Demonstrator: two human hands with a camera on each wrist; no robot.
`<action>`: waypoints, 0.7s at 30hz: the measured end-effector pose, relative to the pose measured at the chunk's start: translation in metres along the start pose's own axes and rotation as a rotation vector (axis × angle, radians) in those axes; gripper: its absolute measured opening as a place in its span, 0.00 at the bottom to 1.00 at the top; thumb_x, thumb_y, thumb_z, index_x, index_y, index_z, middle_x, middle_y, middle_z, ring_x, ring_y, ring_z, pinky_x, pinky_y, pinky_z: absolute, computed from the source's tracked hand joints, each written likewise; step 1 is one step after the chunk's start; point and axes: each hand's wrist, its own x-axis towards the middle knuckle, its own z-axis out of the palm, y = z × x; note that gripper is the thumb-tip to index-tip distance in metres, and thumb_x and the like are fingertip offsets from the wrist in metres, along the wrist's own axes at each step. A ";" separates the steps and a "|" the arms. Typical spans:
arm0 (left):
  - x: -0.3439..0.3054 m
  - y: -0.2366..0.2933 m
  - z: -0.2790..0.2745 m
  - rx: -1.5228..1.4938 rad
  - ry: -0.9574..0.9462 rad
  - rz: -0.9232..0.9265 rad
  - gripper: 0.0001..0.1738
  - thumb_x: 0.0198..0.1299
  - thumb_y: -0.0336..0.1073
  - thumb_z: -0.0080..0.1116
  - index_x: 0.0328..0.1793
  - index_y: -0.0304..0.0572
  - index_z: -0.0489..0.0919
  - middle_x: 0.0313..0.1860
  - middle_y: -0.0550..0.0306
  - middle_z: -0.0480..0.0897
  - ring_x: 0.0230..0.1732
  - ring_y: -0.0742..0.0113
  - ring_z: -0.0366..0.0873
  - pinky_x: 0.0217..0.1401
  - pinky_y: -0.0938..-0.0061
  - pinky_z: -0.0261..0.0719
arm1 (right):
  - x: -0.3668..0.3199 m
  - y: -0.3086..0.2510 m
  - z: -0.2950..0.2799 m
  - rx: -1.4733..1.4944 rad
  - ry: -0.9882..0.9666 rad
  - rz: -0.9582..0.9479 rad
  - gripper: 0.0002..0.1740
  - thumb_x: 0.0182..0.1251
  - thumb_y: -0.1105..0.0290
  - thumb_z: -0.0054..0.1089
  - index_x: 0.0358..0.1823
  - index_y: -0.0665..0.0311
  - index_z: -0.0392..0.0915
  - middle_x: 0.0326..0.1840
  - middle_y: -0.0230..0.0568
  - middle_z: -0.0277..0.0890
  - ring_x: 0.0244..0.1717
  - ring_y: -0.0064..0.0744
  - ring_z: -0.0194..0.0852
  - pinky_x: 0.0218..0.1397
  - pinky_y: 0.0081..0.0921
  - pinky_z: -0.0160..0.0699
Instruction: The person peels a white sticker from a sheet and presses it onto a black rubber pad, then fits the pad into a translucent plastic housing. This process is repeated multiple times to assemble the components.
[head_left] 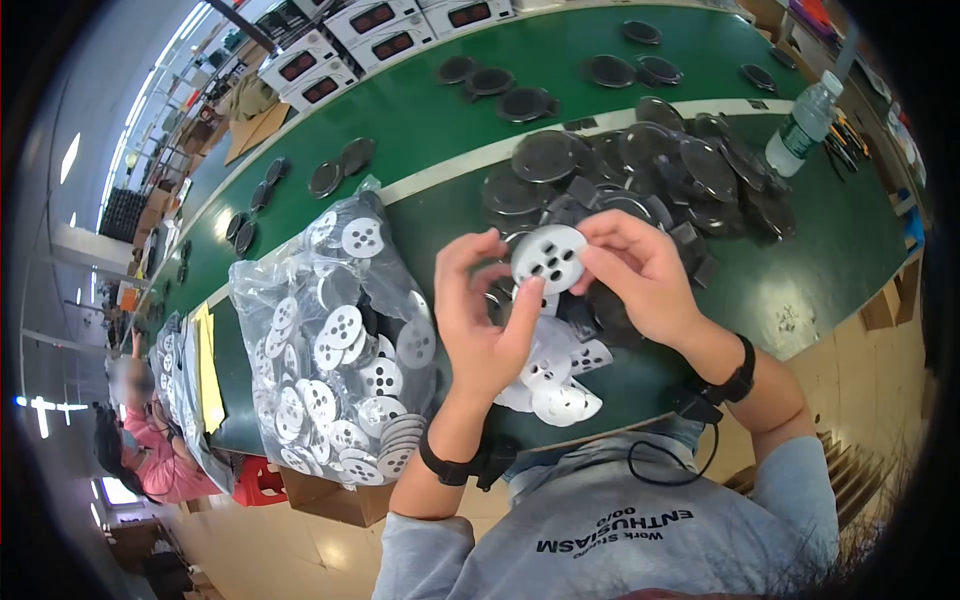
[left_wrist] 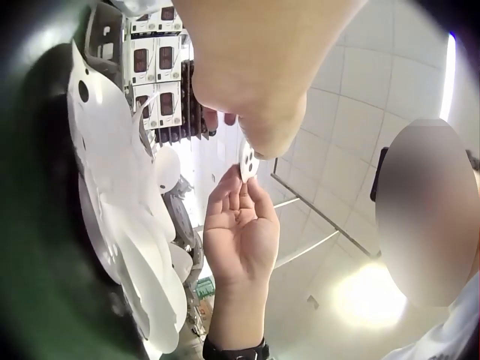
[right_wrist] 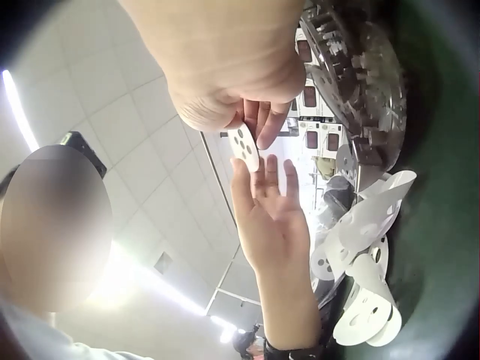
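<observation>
A round white disc (head_left: 528,252) with several dark oval holes is held up in front of the chest. My right hand (head_left: 645,275) pinches its right edge between thumb and fingers. At the disc's lower left edge, the thumb of my left hand (head_left: 478,335) touches it, the other fingers loosely extended behind. The right wrist view shows this left palm facing up under the disc (right_wrist: 244,148). Below both hands, a heap of curled white sheets with holes (head_left: 560,385) lies at the table's near edge. Behind the hands is a pile of dark round parts (head_left: 545,157).
A clear plastic bag (head_left: 270,250) full of similar white discs stands left of the hands. A water bottle (head_left: 805,125) is at the back right. More dark round parts (head_left: 525,104) lie along the green table (head_left: 420,125). Another person (head_left: 165,455) is at far left.
</observation>
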 end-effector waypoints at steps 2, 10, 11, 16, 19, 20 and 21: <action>-0.005 0.002 -0.007 -0.248 -0.008 -0.312 0.10 0.62 0.20 0.62 0.50 0.28 0.81 0.48 0.52 0.84 0.46 0.71 0.83 0.47 0.78 0.81 | 0.000 0.001 0.000 -0.057 0.021 0.035 0.13 0.73 0.77 0.58 0.55 0.72 0.74 0.46 0.39 0.82 0.40 0.21 0.80 0.44 0.19 0.81; -0.023 -0.025 -0.010 -0.527 -0.183 -0.518 0.14 0.65 0.22 0.64 0.56 0.28 0.81 0.47 0.50 0.88 0.44 0.72 0.85 0.50 0.76 0.85 | 0.002 -0.001 0.018 -0.997 0.032 -0.595 0.15 0.48 0.82 0.70 0.40 0.62 0.84 0.42 0.39 0.79 0.40 0.38 0.78 0.41 0.30 0.79; -0.023 -0.025 -0.012 -0.521 -0.194 -0.527 0.14 0.65 0.22 0.64 0.57 0.28 0.82 0.47 0.50 0.88 0.45 0.72 0.85 0.50 0.77 0.85 | 0.001 -0.001 0.017 -0.982 0.034 -0.574 0.15 0.49 0.81 0.70 0.40 0.63 0.84 0.42 0.40 0.80 0.40 0.38 0.79 0.41 0.30 0.80; -0.026 -0.030 -0.013 -0.459 -0.158 -0.417 0.14 0.62 0.22 0.67 0.55 0.29 0.84 0.46 0.51 0.87 0.44 0.72 0.84 0.49 0.78 0.84 | 0.000 -0.003 0.016 -0.896 0.034 -0.491 0.13 0.50 0.80 0.71 0.39 0.66 0.84 0.40 0.44 0.85 0.39 0.38 0.86 0.44 0.28 0.84; -0.024 -0.028 -0.011 -0.423 -0.140 -0.351 0.13 0.61 0.22 0.68 0.52 0.30 0.86 0.44 0.51 0.87 0.44 0.72 0.84 0.48 0.79 0.83 | -0.001 -0.004 0.016 -0.857 0.027 -0.447 0.12 0.50 0.79 0.72 0.39 0.67 0.85 0.40 0.46 0.87 0.39 0.38 0.88 0.45 0.27 0.85; -0.024 -0.028 -0.011 -0.402 -0.138 -0.349 0.12 0.61 0.22 0.68 0.51 0.30 0.86 0.44 0.51 0.87 0.43 0.72 0.84 0.48 0.79 0.83 | -0.002 -0.003 0.015 -0.844 0.030 -0.436 0.12 0.50 0.79 0.72 0.39 0.68 0.85 0.40 0.46 0.87 0.39 0.38 0.88 0.45 0.27 0.85; -0.024 -0.028 -0.012 -0.381 -0.137 -0.347 0.12 0.60 0.21 0.68 0.50 0.30 0.86 0.44 0.51 0.87 0.43 0.71 0.84 0.47 0.79 0.83 | -0.002 -0.001 0.014 -0.832 0.032 -0.426 0.12 0.50 0.79 0.72 0.39 0.68 0.86 0.40 0.46 0.87 0.39 0.38 0.88 0.44 0.27 0.85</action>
